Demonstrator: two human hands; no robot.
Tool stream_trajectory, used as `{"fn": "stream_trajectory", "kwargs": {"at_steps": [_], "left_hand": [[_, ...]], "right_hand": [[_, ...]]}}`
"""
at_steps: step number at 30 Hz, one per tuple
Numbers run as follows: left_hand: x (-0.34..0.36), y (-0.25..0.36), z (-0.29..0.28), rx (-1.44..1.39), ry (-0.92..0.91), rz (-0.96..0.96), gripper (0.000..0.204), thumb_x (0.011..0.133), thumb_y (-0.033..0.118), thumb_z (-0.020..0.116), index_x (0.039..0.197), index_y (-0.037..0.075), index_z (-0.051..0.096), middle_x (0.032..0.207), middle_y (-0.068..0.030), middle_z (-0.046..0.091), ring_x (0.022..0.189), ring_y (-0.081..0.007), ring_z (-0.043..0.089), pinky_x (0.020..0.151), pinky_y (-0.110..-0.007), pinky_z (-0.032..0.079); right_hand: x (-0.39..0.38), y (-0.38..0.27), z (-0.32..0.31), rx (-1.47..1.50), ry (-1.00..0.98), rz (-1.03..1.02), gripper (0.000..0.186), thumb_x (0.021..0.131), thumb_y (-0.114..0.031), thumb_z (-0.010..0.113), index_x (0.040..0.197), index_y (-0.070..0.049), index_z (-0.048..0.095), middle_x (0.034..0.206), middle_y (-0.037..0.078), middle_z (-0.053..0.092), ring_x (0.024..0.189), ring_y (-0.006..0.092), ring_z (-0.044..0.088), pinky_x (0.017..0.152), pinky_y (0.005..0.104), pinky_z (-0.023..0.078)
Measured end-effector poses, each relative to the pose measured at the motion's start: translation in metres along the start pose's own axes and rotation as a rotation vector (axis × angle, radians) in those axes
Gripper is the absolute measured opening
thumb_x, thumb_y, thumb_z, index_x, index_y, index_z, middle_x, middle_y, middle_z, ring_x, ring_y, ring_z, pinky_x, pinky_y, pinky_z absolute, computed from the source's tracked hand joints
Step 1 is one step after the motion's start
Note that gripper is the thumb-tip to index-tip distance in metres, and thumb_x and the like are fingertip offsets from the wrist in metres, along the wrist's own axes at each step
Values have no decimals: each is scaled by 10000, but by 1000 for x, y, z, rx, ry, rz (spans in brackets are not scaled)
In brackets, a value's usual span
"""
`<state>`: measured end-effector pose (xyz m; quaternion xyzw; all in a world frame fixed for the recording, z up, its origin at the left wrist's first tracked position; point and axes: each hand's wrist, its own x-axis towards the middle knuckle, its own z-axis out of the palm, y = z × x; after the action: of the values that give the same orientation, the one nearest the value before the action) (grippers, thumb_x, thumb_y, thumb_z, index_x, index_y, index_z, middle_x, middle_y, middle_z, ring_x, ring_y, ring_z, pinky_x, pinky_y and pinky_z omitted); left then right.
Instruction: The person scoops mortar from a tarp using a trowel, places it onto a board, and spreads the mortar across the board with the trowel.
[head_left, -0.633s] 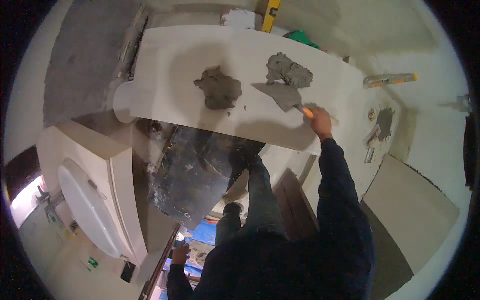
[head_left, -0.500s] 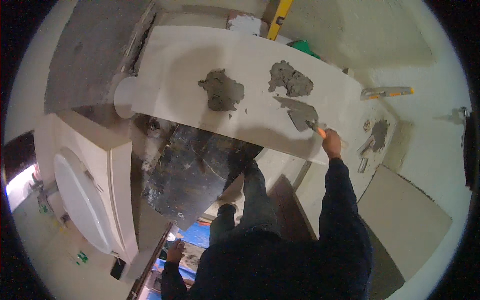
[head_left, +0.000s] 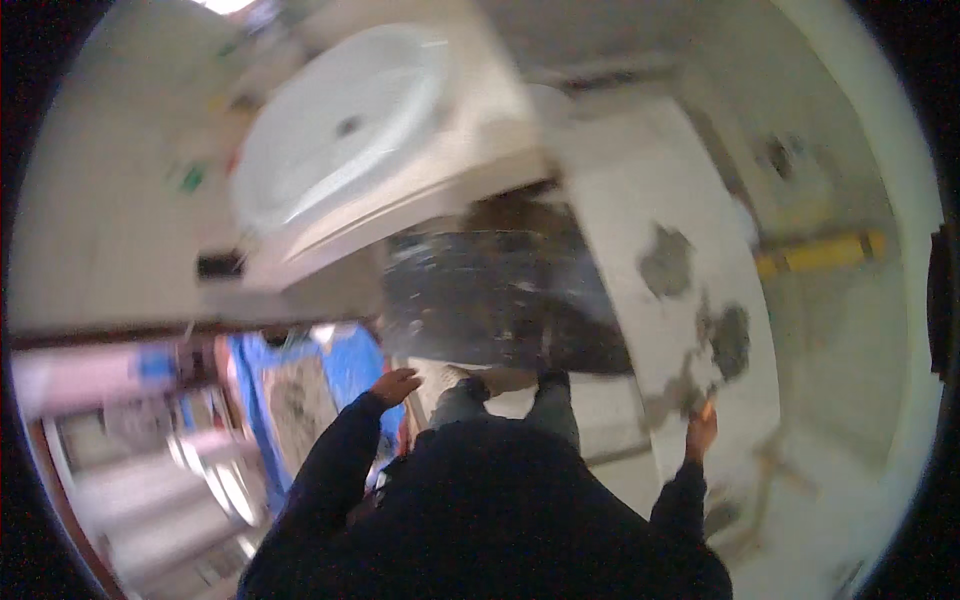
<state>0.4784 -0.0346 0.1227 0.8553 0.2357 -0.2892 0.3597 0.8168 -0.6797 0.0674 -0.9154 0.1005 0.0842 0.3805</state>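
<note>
At the right, my right hand [head_left: 702, 434] is closed around the orange handle of a trowel [head_left: 686, 394], whose blade is smeared by motion. The blade is low over a long pale slab [head_left: 625, 180]; I cannot tell whether it touches. Two heaps of grey mortar lie on the slab: one heap [head_left: 666, 262] farther off and another heap [head_left: 731, 342] just beyond the trowel. My left hand [head_left: 397, 386] is held out left of my legs, fingers stretched and nothing seen in it. It is nearest the corner of a dark, scuffed board [head_left: 490, 290].
A white oval basin [head_left: 340, 130] sits in a pale counter at the upper left, with a small black object [head_left: 219, 265] below it. A yellow spirit level [head_left: 820, 253] lies beyond the slab. Blue sheeting [head_left: 352, 365] covers the floor at the left, beside a doorway.
The whole view has swung left, so the slab and mortar now appear farther right. My left arm has come up and outward. The trowel stays in my right hand.
</note>
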Motion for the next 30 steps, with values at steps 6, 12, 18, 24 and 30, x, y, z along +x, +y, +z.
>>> {"fn": "stream_trajectory", "kwargs": {"at_steps": [6, 12, 18, 24, 30], "left_hand": [[-50, -41, 24, -258, 163, -443, 611, 878, 511, 529, 1306, 77, 568, 1340, -184, 546, 1249, -344, 506, 1056, -396, 393], [-107, -143, 60, -446, 142, -574, 595, 916, 495, 509, 1304, 47, 564, 1314, -192, 565, 1204, -334, 550, 1015, -416, 434], [-135, -270, 180, -466, 278, -575, 499, 852, 440, 526, 1085, 25, 674, 1171, -213, 631, 1081, -367, 599, 922, -485, 464], [-184, -294, 177, -765, 445, -792, 357, 967, 292, 427, 1202, 138, 647, 1307, -159, 566, 1185, -354, 544, 1018, -460, 416], [-239, -341, 259, -719, 798, -737, 443, 942, 373, 464, 1232, 81, 628, 1266, -188, 597, 1155, -364, 569, 1004, -434, 435]], "right_hand": [[9, -39, 43, 246, -385, 57, 161, 904, -153, 572, 798, -62, 491, 663, -4, 454, 579, 119, 444, 562, 299, 401], [-57, -216, 99, -258, -732, -188, 259, 902, -172, 590, 687, -87, 472, 594, -7, 429, 542, 118, 435, 538, 305, 382], [-122, -336, 224, -594, -1050, -683, 258, 845, -213, 674, 722, -60, 506, 613, 13, 477, 533, 141, 463, 517, 334, 384], [-180, -408, 333, -770, -1050, -1729, 312, 787, -254, 757, 757, -33, 539, 632, 33, 525, 525, 164, 490, 496, 364, 386], [-299, -521, 465, -723, -1489, -1170, 271, 751, -229, 754, 840, -33, 590, 686, 43, 583, 628, 161, 572, 593, 349, 457]]}}
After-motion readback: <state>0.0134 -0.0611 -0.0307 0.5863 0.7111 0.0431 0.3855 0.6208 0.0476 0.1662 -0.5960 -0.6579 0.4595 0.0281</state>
